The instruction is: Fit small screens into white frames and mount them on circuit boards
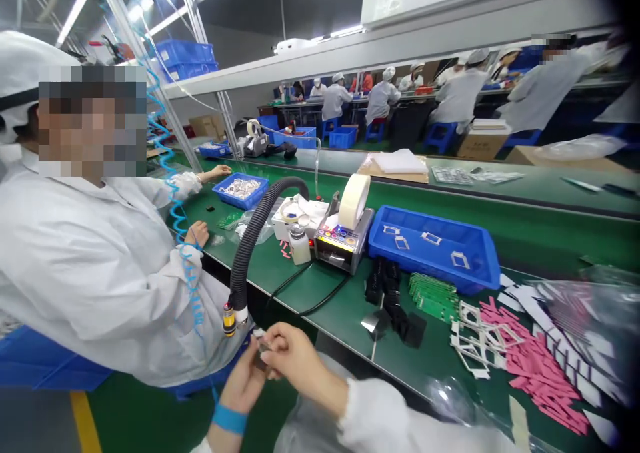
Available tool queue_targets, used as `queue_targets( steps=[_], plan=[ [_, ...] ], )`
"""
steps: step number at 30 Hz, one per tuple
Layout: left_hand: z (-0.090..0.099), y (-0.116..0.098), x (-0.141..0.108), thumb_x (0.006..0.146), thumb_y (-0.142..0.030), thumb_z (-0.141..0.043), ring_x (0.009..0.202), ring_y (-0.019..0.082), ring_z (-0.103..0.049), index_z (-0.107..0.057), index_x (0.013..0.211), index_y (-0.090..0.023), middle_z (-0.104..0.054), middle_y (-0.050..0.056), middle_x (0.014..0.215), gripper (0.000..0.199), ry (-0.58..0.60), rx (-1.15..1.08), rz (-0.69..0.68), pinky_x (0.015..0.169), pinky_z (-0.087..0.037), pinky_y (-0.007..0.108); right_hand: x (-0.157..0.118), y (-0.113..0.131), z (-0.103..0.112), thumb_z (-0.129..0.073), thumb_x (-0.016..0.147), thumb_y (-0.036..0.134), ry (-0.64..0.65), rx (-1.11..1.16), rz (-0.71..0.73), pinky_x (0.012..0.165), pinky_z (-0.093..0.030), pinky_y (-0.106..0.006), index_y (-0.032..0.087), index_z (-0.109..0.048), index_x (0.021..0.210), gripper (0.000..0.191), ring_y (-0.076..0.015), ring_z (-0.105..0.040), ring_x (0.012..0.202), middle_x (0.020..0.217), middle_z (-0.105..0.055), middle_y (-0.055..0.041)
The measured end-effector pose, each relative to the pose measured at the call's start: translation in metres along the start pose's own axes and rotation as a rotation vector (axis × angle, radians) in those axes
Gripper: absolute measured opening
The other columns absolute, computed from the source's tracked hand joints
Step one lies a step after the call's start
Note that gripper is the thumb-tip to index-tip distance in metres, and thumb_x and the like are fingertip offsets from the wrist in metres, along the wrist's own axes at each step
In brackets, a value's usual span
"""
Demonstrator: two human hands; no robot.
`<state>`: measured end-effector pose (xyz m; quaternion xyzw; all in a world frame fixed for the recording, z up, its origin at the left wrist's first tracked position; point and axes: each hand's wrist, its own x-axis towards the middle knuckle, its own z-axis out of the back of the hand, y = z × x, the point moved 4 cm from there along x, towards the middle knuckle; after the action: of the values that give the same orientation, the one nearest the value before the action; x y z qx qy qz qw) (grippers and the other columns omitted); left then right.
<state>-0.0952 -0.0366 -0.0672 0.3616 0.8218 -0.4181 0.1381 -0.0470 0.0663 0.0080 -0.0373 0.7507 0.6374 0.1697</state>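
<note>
Both hands meet below the end of a black ribbed hose point(253, 240), in front of the bench edge. My left hand point(245, 376), with a blue band at its wrist, has its fingers closed around a small part point(263, 348) with a whitish piece at its top. My right hand point(293, 356) pinches the same small part from the other side. Fingers cover most of it, so its shape cannot be made out. A yellow and black fitting point(229, 320) hangs at the hose end, just above and left of my hands.
A tape dispenser point(345, 233) and white bottle point(299, 245) stand on the green bench. Right of them are a blue tray point(435, 240), green circuit boards point(433, 296), white frames point(470, 346) and pink strips point(540, 373). A co-worker point(100, 253) sits at left beside a coiled blue air line point(173, 186).
</note>
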Motion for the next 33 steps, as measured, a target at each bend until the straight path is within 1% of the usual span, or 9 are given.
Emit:
queue_targets(
  steps=[4, 7, 10, 14, 19, 23, 25, 28, 33],
  plan=[
    [-0.047, 0.036, -0.032, 0.063, -0.039, -0.076, 0.088, 0.021, -0.066, -0.069, 0.082, -0.011, -0.071, 0.012, 0.089, 0.035, 0.245, -0.066, 0.188, 0.085, -0.050, 0.034, -0.068, 0.036, 0.060, -0.056, 0.073, 0.010, -0.141, -0.322, 0.256, 0.074, -0.044, -0.028, 0.020, -0.064, 0.081, 0.015, -0.0158, -0.057, 0.079, 0.081, -0.062, -0.0010],
    [-0.094, 0.042, -0.065, 0.057, -0.044, -0.078, 0.095, 0.026, -0.062, -0.070, 0.077, -0.012, -0.068, 0.013, 0.096, 0.039, 0.526, -0.058, 0.292, 0.095, -0.043, 0.046, -0.108, 0.050, 0.095, -0.054, 0.079, 0.018, -0.220, -0.426, 0.350, 0.074, -0.045, -0.029, 0.021, -0.066, 0.082, 0.012, -0.0171, -0.059, 0.079, 0.082, -0.064, -0.0024],
    [-0.139, 0.040, -0.090, 0.052, -0.043, -0.081, 0.097, 0.025, -0.061, -0.072, 0.074, -0.013, -0.064, 0.013, 0.108, 0.038, 0.714, 0.059, 0.311, 0.098, -0.040, 0.043, -0.137, 0.058, 0.118, -0.055, 0.083, 0.026, -0.331, -0.407, 0.443, 0.071, -0.047, -0.029, 0.022, -0.066, 0.083, 0.012, -0.0176, -0.060, 0.077, 0.081, -0.064, -0.0035],
    [-0.177, 0.048, -0.104, 0.054, -0.045, -0.079, 0.088, 0.018, -0.061, -0.073, 0.072, -0.016, -0.063, 0.008, 0.107, 0.035, 0.820, 0.191, 0.324, 0.099, -0.040, 0.037, -0.163, 0.069, 0.132, -0.054, 0.085, 0.025, -0.466, -0.435, 0.571, 0.068, -0.049, -0.030, 0.023, -0.066, 0.082, 0.013, -0.0184, -0.058, 0.078, 0.076, -0.064, -0.0037],
    [-0.200, 0.065, -0.108, 0.054, -0.047, -0.078, 0.104, 0.028, -0.058, -0.074, 0.075, -0.016, -0.063, 0.011, 0.105, 0.038, 0.869, 0.267, 0.326, 0.102, -0.037, 0.044, -0.178, 0.074, 0.142, -0.053, 0.085, 0.017, -0.480, -0.464, 0.659, 0.070, -0.049, -0.032, 0.025, -0.066, 0.085, 0.015, -0.0181, -0.057, 0.080, 0.075, -0.064, -0.0019],
    [-0.213, 0.071, -0.108, 0.053, -0.050, -0.078, 0.106, 0.030, -0.057, -0.074, 0.071, -0.017, -0.062, 0.013, 0.114, 0.038, 0.859, 0.325, 0.325, 0.100, -0.038, 0.044, -0.191, 0.070, 0.157, -0.057, 0.082, 0.017, -0.683, -0.576, 0.723, 0.073, -0.047, -0.035, 0.024, -0.060, 0.088, 0.010, -0.0194, -0.056, 0.084, 0.087, -0.059, -0.0039],
    [-0.217, 0.072, -0.108, 0.056, -0.050, -0.077, 0.104, 0.029, -0.058, -0.075, 0.071, -0.018, -0.061, 0.013, 0.116, 0.035, 0.858, 0.396, 0.286, 0.098, -0.040, 0.042, -0.198, 0.069, 0.161, -0.057, 0.082, 0.016, -0.770, -0.672, 0.762, 0.079, -0.043, -0.040, 0.023, -0.056, 0.084, 0.008, -0.0194, -0.054, 0.082, 0.082, -0.056, -0.0028],
    [-0.220, 0.074, -0.108, 0.059, -0.051, -0.073, 0.100, 0.028, -0.059, -0.075, 0.074, -0.018, -0.062, 0.014, 0.116, 0.036, 0.907, 0.491, 0.219, 0.095, -0.041, 0.042, -0.203, 0.069, 0.164, -0.053, 0.083, 0.012, -0.810, -0.788, 0.774, 0.087, -0.035, -0.046, 0.023, -0.052, 0.080, 0.011, -0.0186, -0.052, 0.079, 0.076, -0.054, -0.0006],
    [-0.220, 0.079, -0.102, 0.064, -0.043, -0.073, 0.112, 0.033, -0.055, -0.075, 0.077, -0.019, -0.059, 0.014, 0.125, 0.028, 0.917, 0.578, 0.188, 0.097, -0.040, 0.043, -0.204, 0.066, 0.170, -0.051, 0.085, 0.015, -0.838, -0.784, 0.707, 0.089, -0.032, -0.046, 0.023, -0.052, 0.079, 0.010, -0.0182, -0.051, 0.078, 0.077, -0.054, 0.0000]
  ],
)
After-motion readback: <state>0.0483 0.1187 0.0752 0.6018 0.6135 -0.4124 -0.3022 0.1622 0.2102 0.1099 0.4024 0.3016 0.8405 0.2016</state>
